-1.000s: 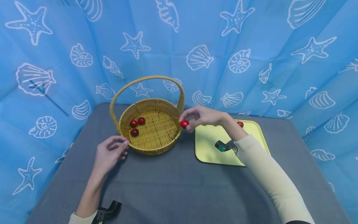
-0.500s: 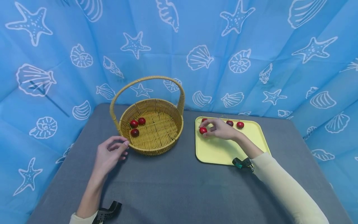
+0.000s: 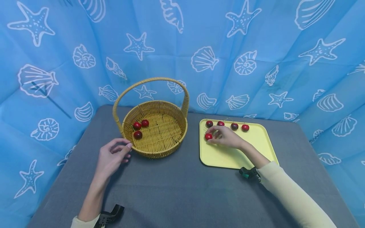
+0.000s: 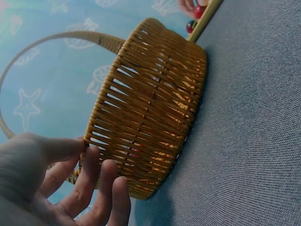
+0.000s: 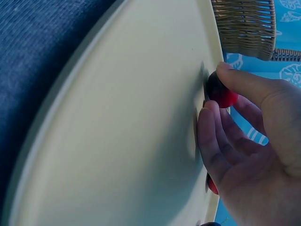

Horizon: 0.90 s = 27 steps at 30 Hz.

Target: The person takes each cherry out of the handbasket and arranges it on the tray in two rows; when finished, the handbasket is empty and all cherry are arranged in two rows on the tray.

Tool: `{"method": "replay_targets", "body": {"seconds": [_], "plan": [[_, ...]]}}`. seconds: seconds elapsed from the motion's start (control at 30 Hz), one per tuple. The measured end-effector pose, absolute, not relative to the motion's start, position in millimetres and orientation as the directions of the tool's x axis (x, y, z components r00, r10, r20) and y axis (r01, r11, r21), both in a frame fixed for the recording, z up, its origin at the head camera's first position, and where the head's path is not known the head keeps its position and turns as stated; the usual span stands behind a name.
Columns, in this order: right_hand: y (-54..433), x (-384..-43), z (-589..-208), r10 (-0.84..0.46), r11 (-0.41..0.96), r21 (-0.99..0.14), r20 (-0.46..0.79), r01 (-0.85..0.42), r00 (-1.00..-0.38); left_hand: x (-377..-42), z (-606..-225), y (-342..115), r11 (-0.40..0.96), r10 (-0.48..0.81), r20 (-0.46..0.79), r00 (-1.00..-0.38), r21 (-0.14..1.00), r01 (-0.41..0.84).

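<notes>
My right hand point(image 3: 226, 136) pinches a red cherry point(image 3: 208, 136) between thumb and fingers, low over the left part of the yellow tray point(image 3: 225, 158). In the right wrist view this cherry point(image 5: 221, 92) sits between thumb and fingertips, right at the tray surface. Several other cherries point(image 3: 245, 127) with stems lie in a row along the tray's back edge. My left hand point(image 3: 112, 156) holds the near-left rim of the wicker basket point(image 3: 158, 154) between thumb and index finger; its other fingers are loosely bent outside the wall. Three cherries point(image 3: 137, 126) lie at the basket's left side.
A tall arched handle point(image 3: 151, 79) rises over the basket. Between basket and tray runs a strip of grey tablecloth point(image 3: 176, 186). Behind stands a blue curtain point(image 3: 171, 47) with shells and starfish.
My right hand has moved right, from beside the basket's right rim to the tray, carrying the cherry down to it. The left hand and basket have stayed put.
</notes>
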State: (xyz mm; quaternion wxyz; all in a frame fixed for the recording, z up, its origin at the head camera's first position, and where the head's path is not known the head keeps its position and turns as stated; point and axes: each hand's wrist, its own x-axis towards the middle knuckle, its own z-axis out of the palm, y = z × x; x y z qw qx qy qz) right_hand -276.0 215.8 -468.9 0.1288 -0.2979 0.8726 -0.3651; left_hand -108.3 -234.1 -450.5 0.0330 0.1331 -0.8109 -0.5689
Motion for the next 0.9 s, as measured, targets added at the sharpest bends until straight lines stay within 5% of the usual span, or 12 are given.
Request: {"method": "replay_targets", "body": {"seconds": [0.9], "plan": [[195, -266, -426, -0.651, 0.407, -0.831, 0.027, -0.379, -0.759, -110, -450, -235, 0.3, -0.244, -0.116, -0.963, 0.935, -0.189]]}}
